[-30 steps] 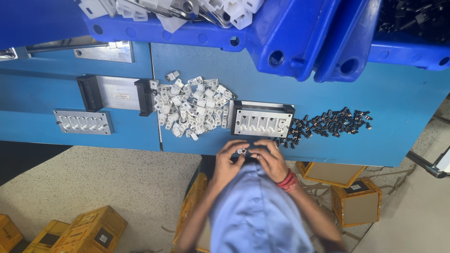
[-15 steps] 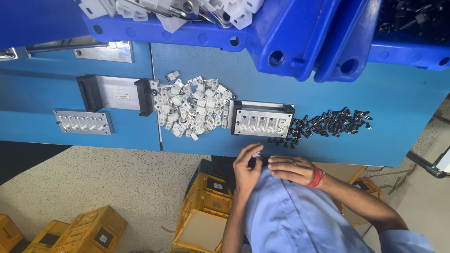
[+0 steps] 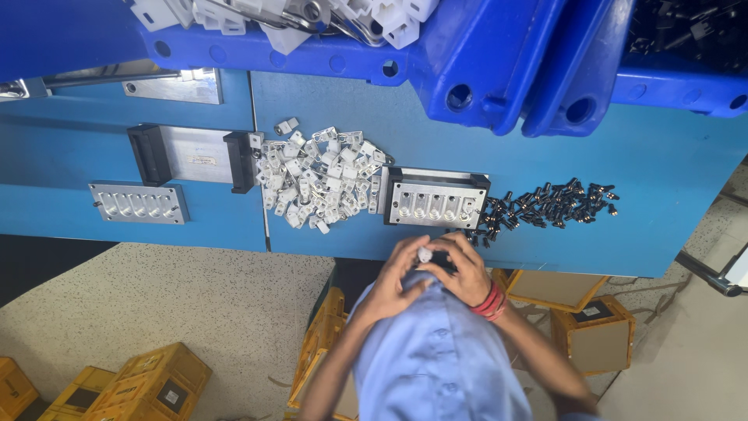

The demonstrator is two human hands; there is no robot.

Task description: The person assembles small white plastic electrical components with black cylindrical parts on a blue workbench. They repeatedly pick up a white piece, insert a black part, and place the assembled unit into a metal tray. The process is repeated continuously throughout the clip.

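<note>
Presently both hands meet at the near edge of the blue desk, in front of the person's blue shirt. The left hand and the right hand are cupped toward each other, their fingers pinching a small white part between them, above the desk edge and just below the metal fixture. A red band sits on the right wrist.

Just beyond the hands lies a metal fixture block with a row of sockets, black-framed at its ends. A heap of small white plastic pieces touches its left end; a scatter of small dark metal pins spreads from its right end. Neither heap lies between the hands and the fixture.

Further left, well apart from the hands, are a second socketed metal block and a flat metal plate with black end clamps. Another metal plate lies near the far edge.

Blue plastic bins overhang the far side of the desk; one holds larger white housings, another dark parts.

On the speckled floor under the desk stand yellow crates at left and brown boxes at right, close to the right forearm.
</note>
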